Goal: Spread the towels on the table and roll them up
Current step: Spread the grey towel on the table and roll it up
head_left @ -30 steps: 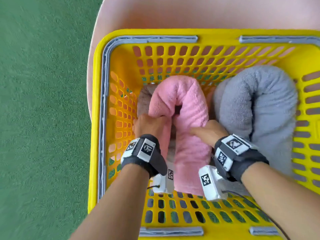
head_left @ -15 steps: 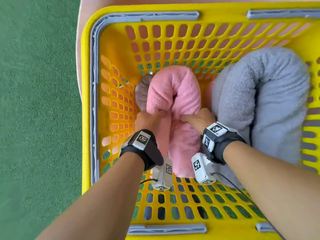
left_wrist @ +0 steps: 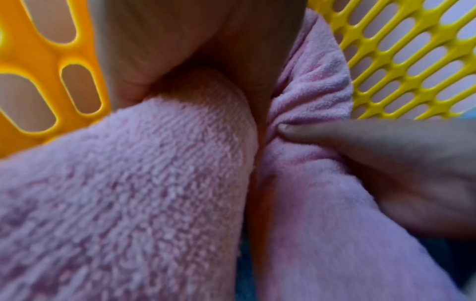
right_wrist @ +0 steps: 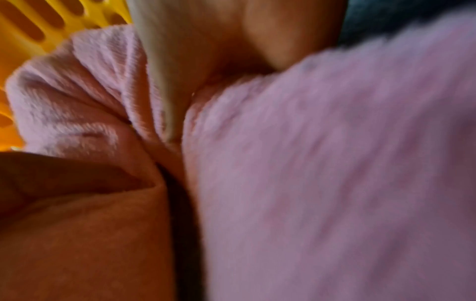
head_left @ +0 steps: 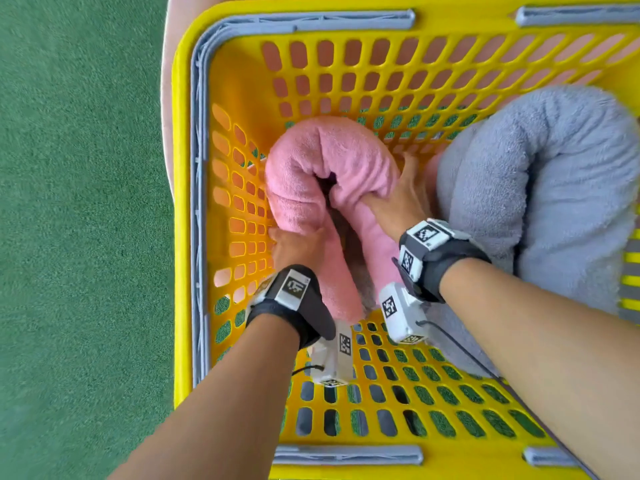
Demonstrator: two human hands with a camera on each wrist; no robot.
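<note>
Inside the yellow basket (head_left: 194,237), the pink towel (head_left: 332,157) was bent into an arch, and each of the two hands held one end of it. The left hand (head_left: 294,245) gripped the left end near the basket wall, and the right hand (head_left: 398,202) had its fingers curled round the right end, with the thumb pressed into the cloth. A rolled grey towel (head_left: 540,188) lay just beside it, on the right side of the basket.

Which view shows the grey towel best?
Head view: the grey towel shows whole, rolled and bent, in the right half of the yellow basket, beside the pink towel that both hands hold. The left wrist view does not show it. The right wrist view has only a dark blur at its top right corner.
</note>
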